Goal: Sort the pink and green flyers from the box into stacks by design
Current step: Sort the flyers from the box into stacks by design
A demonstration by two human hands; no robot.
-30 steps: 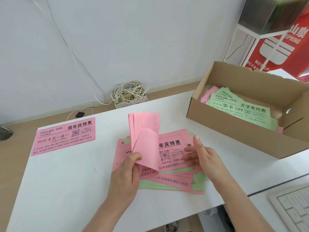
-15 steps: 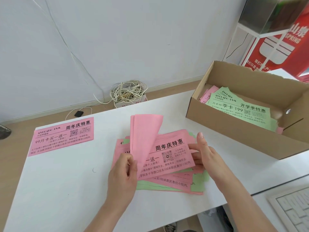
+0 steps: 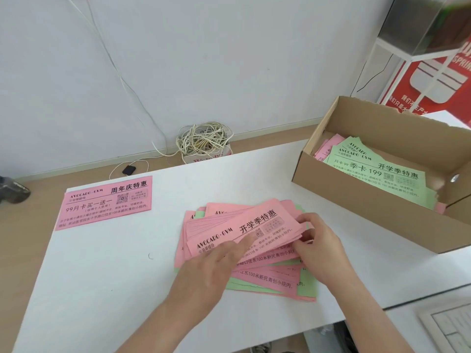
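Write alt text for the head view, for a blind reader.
On a white table, the left hand touches a loose pile of pink and green paper flyers while the right hand pinches its right edge. A single pink flyer lies left; a brown cardboard box with more flyers stands right.

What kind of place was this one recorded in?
Likely a small office, perhaps a gym's: a white desk, a keyboard beside it, a cardboard box of gym flyers, and tangled cable by the wall.
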